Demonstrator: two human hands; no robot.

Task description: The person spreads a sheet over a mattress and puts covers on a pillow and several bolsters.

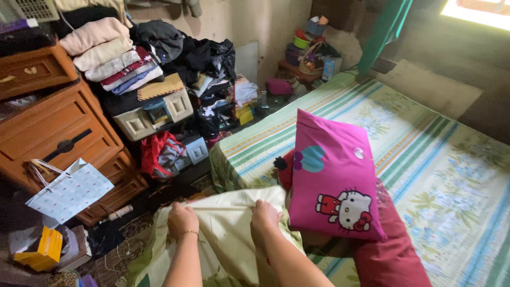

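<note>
Head cam: left hand [182, 219] and right hand [264, 213] both clenched on cream sheet [223, 239] at bed [425, 159] corner. Pink pillow [332, 170] leans right beside; hard tug probably topples it off.

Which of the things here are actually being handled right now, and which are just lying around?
In hand:
left hand
right hand
cream sheet, gripped by both

Lying about:
pink cartoon pillow
red bolster
striped bed sheet
wooden drawers
folded clothes
white paper bag
</note>
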